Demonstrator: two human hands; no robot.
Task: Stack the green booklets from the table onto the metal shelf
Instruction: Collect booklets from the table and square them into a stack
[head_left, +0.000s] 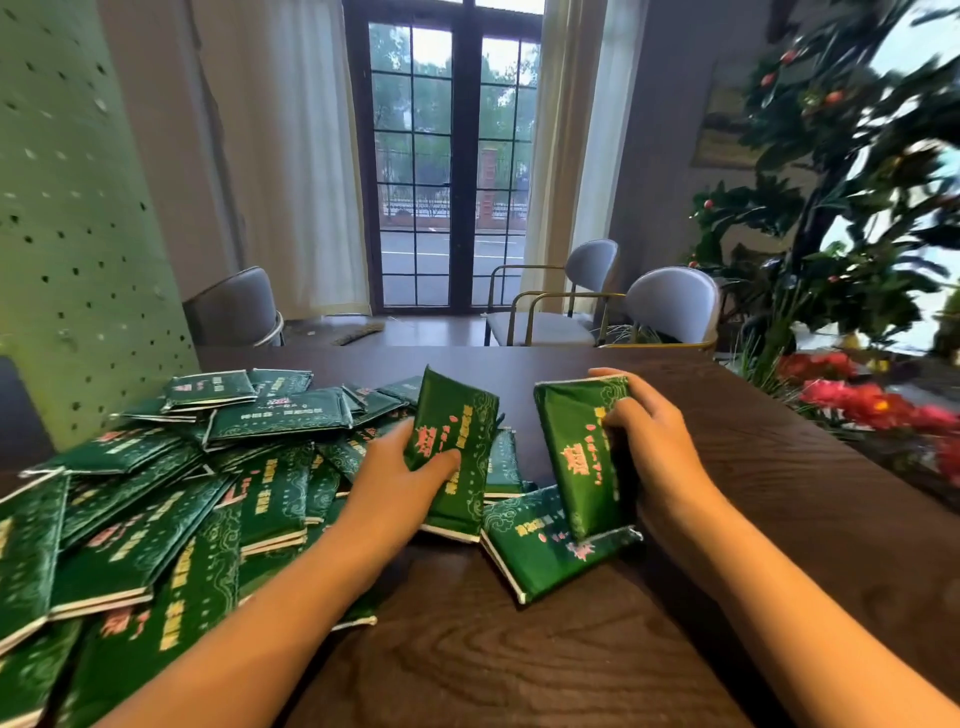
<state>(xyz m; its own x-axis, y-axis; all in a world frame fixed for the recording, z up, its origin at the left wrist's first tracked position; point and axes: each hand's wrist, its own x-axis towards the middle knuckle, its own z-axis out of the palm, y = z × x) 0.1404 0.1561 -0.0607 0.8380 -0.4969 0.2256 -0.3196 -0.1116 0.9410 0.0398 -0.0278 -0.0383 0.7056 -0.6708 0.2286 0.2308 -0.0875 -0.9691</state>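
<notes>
gripping a green booklet apiece, the two hands work above a dark wooden table (519, 654). the left hand (400, 470) has its thumb laid across the front cover of the left booklet (457, 415) and its fingers tucked behind, holding it tilted up over the edge of the heap (156, 509), a loose sprawl of green booklets that covers the left side of the table. the right hand (654, 441) clasps the right booklet (571, 447) along its right edge, fingers curled onto the cover and one over the top corner, so that it stands nearly upright. its lower end meets a flat booklet (545, 561) lying askew on the wood between the two forearms, though whether the two touch i cannot tell. at the far left rises a pale green perforated panel (78, 234), possibly metal, too blurred to be sure. beyond the table stand grey chairs (670, 306) with brass-coloured frames, and behind them a dark-framed glass door (449, 182) between pale curtains. a leafy plant (857, 182) with small red fruits fills the right side, with red flowers (872, 405) below it just beside the table's edge.
</notes>
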